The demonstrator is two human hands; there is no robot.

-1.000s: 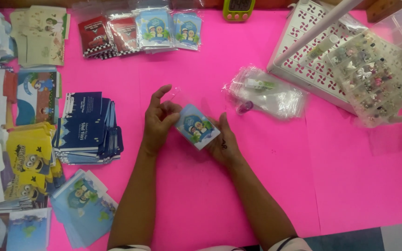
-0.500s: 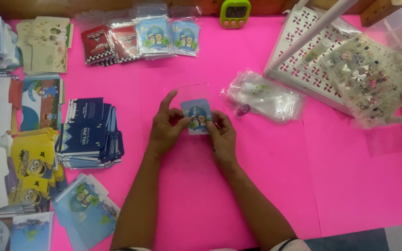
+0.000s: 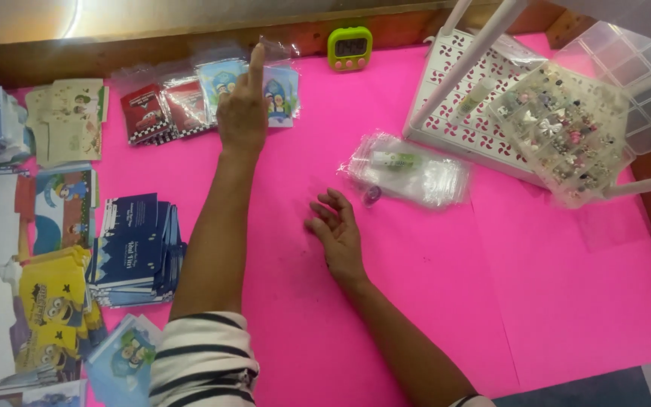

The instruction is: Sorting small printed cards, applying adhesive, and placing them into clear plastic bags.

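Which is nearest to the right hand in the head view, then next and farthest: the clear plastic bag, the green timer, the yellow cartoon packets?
1. Clear plastic bag, just beyond the right hand.
2. Green timer, at the far edge.
3. Yellow cartoon packets, far left.

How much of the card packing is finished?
Done: small bagged cards lie in a row at the far edge. In hand: the left hand reaches over that row, one finger raised; the right hand rests empty on the pink table. Left: loose card stacks sit unbagged; spare clear bags wait.
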